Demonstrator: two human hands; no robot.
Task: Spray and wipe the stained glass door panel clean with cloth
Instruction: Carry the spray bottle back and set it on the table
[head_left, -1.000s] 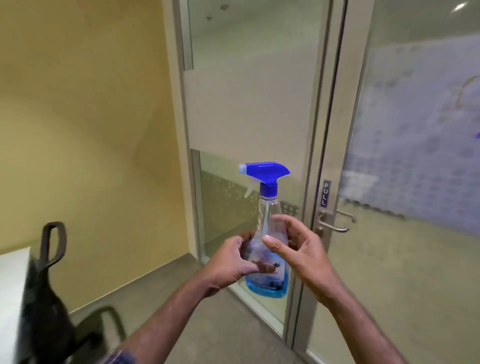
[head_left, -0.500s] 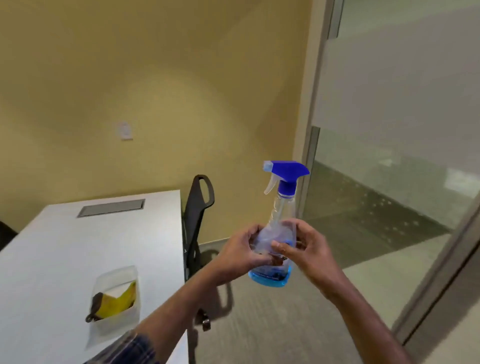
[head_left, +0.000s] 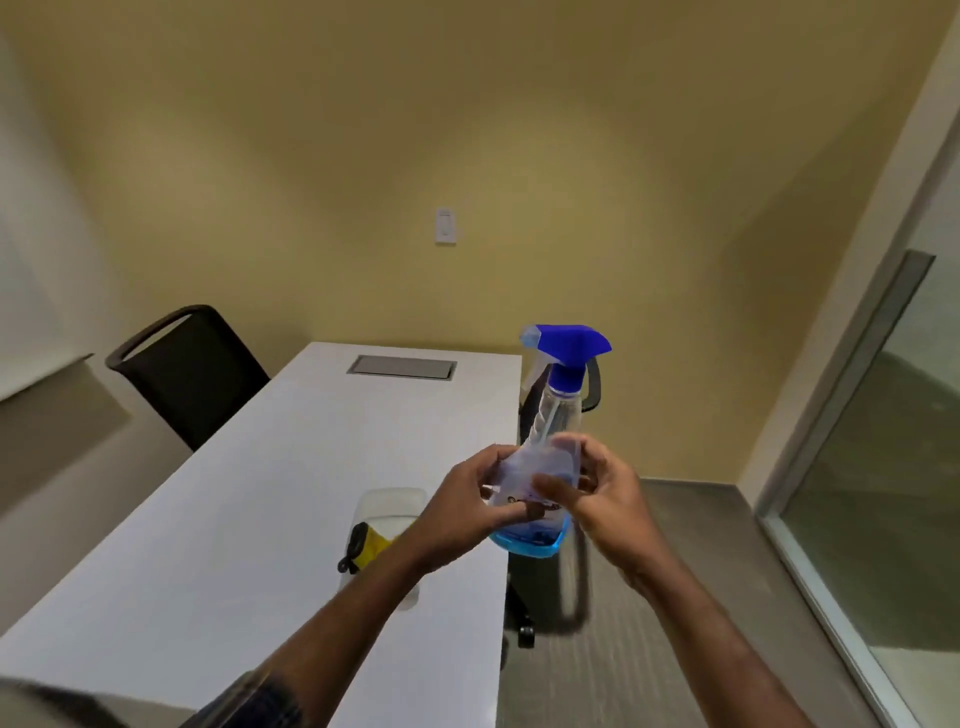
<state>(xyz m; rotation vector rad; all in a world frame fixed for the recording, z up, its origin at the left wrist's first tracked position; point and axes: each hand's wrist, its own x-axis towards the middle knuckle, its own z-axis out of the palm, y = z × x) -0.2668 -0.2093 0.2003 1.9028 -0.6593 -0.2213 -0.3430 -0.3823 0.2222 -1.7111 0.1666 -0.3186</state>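
I hold a clear spray bottle (head_left: 550, 415) with a blue trigger head upright over the table's right edge; a little blue liquid sits at its bottom. My left hand (head_left: 467, 499) wraps the bottle's body from the left. My right hand (head_left: 602, 493) grips it from the right, thumb across the label. A yellow cloth (head_left: 375, 543) with a black loop lies in a clear plastic tray (head_left: 389, 501) on the table, just left of my left wrist. Only a glass panel (head_left: 893, 467) at the far right shows; the door itself is out of view.
A white table (head_left: 260, 519) with a grey cable hatch (head_left: 402, 368) fills the lower left. One black chair (head_left: 187, 374) stands behind it at the left, another (head_left: 545, 582) is tucked at its right edge below the bottle. Grey floor lies between table and glass.
My view has swung left, away from the door, to the table. Both hands still hold the bottle; my right hand has closed more firmly round it.
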